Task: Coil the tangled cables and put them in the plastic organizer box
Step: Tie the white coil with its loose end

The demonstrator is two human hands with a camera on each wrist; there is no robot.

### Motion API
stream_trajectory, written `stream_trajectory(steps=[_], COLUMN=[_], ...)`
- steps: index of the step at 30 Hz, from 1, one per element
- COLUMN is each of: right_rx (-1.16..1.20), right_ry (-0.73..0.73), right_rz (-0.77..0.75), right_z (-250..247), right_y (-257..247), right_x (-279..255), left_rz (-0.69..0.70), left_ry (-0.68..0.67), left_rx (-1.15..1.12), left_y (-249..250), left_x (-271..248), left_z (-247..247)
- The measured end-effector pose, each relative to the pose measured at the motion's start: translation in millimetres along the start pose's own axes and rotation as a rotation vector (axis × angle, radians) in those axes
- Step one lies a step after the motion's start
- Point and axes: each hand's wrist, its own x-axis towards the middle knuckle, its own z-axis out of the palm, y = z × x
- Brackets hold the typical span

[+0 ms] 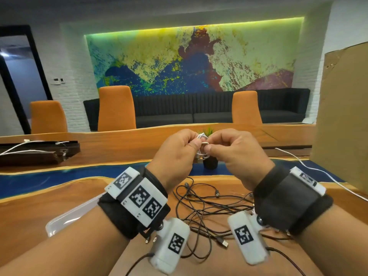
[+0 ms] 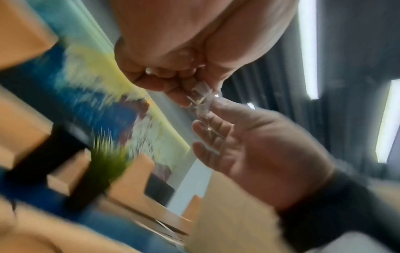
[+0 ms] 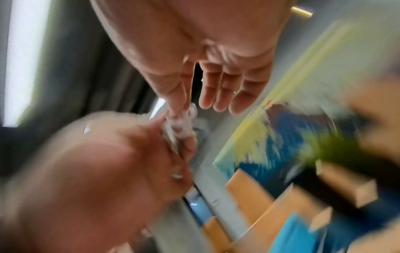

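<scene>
The fingers (image 1: 196,145) of the left hand (image 1: 175,156) were curled around a small coiled white cable (image 1: 202,145), pinching it against the thumb, while the right hand (image 1: 237,154) pinched the same bundle from the 3 o'clock side with thumb and forefinger, its other fingers loosely bent. Both hands were raised above the tabletop (image 1: 59,206), meeting near the middle of the head view. In both wrist views the white bundle showed between the two hands' fingertips, though motion blur hid the detail of the grip.

Below the hands, towards 6 o'clock, a tangle of black cables (image 1: 207,212) lay spread on the wood, one USB plug (image 1: 223,243) pointing out at its near edge. At 8 o'clock from that tangle, a clear plastic organizer box (image 1: 65,218) rested on the tabletop, partly hidden by the left wrist. A loose white cable (image 1: 318,172) trailed across the surface at 3 o'clock, beside a tall cardboard sheet (image 1: 344,116). A small potted plant (image 1: 210,162) stood just behind the hands. More white cables (image 1: 23,148) lay on a dark tray at 9 o'clock.
</scene>
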Motion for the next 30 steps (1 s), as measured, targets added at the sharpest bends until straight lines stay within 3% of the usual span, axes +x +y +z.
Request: stream_trajectory(steps=[4, 6, 8, 11, 13, 15, 17, 20, 22, 26, 30], right_rx=[0.756, 0.781, 0.422, -0.419, -0.601, -0.515, -0.177, 0.304, 0.456, 0.677, 0.768], right_ry=[-0.2, -0.258, -0.237, -0.14, -0.077, -0.019, 0.0, -0.052, -0.113, -0.224, -0.258], right_rz=[0.543, 0.603, 0.407, -0.165, -0.435, -0.541, -0.39, 0.017, 0.223, 0.51, 0.666], right_z=[-10.2, -14.9, -19.5, -27.8, -30.6, -29.5, -23.3, -13.4, -11.8, -16.1, -17.7], right_y=[-9.8, -12.4, -10.6, -7.6, -4.0, 4.4, 2.8, -4.7, -4.3, -0.8, -3.7], right_x=[1.5, 3.6, 6.4, 11.5, 13.4, 11.9, 4.2, -5.4, -4.8, -0.6, -1.0], left_rz=[0.249, 0.277, 0.247, 0.086, -0.07, -0.174, -0.208, -0.196, -0.139, 0.093, 0.238], left_ry=[-0.013, -0.029, -0.09, -0.207, -0.28, -0.332, -0.355, -0.331, -0.28, -0.148, -0.037], left_rx=[0.432, 0.478, 0.441, 0.217, -0.079, -0.355, -0.533, -0.603, -0.469, 0.062, 0.291], left_y=[-6.1, -5.0, -3.0, 4.2, 5.8, 6.3, 5.9, 6.4, 5.4, -0.2, -6.1], left_x=[0.2, 0.8, 3.7, 8.1, 8.6, 8.0, 7.2, 6.2, 8.3, 14.9, 10.4], left_z=[-5.0, -8.7, -15.2, -23.0, -24.7, -25.5, -25.5, -22.2, -21.0, -20.0, -9.8])
